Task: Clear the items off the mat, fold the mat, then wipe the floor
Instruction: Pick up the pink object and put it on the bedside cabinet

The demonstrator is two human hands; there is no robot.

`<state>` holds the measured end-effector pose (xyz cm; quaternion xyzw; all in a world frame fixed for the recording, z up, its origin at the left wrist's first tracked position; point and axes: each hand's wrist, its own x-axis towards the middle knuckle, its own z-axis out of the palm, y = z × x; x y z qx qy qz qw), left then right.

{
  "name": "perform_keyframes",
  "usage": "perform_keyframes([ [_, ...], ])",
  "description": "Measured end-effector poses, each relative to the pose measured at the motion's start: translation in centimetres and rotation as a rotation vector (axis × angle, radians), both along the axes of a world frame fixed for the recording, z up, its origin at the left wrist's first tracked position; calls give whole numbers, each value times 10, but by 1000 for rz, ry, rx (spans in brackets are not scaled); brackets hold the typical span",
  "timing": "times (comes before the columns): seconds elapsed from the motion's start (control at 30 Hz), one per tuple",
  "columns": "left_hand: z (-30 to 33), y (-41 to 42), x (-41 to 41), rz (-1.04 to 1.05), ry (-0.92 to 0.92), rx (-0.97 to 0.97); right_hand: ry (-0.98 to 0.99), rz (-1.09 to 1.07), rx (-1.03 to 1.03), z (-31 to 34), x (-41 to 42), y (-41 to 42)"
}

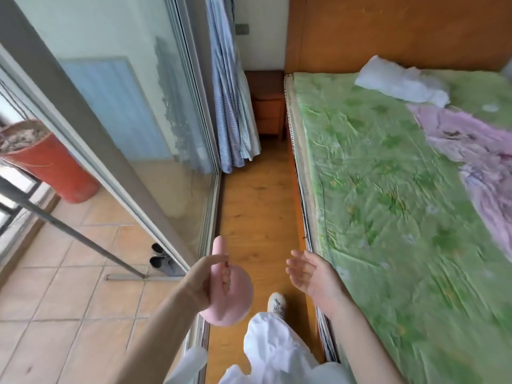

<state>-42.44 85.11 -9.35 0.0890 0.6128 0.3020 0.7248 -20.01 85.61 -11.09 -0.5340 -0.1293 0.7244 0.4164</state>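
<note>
My left hand [213, 281] holds a pink round object with a handle [235, 297], its fingers curled round it; the handle sticks up past my thumb. My right hand [310, 275] is raised beside it, palm up, fingers spread and holding nothing. Both hands hover over a narrow strip of wooden floor [255, 195] between a glass sliding door and a bed. The bed carries a green patterned mat [388, 189] with a white cloth [401, 81] and a purple blanket [476, 151] lying on it.
The glass sliding door [133, 128] runs along the left, with a tiled balcony, an orange pot [52, 167] and dark shoes [163, 259] behind it. A blue striped curtain [232, 101] and a wooden nightstand [267, 103] stand at the far end. My foot [277, 302] is on the floor.
</note>
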Motion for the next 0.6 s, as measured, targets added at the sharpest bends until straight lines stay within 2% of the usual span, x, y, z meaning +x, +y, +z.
perform_keyframes([
  [0.6,-10,264,28,44,-43,-14,-61,63,-5,9,21,270],
])
